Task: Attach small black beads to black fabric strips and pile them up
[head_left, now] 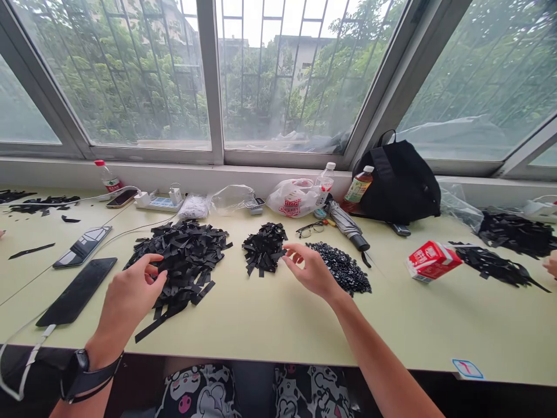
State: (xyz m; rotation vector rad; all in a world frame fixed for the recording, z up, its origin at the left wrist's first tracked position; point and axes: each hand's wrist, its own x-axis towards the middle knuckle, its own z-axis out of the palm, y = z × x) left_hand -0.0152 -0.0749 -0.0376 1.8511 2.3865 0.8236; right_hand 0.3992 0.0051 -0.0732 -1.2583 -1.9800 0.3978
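My left hand (133,293), with a dark band on the wrist, is at the left edge of a large pile of black strips (191,247). Its fingers are curved and apart, with nothing seen between them. Right of that pile lies a smaller pile of black pieces (264,247). My right hand (311,270) is just beside it, fingers bent and thumb apart, holding nothing visible. Behind and right of my right hand is a pile of small shiny black parts (342,267).
Two phones (82,247) (76,290) lie at left. Glasses (311,229), a folded umbrella (348,226), a black backpack (398,180) and bottles stand toward the window. At right are a red carton (433,261) and more strips (496,264). Other people's hands show at both edges.
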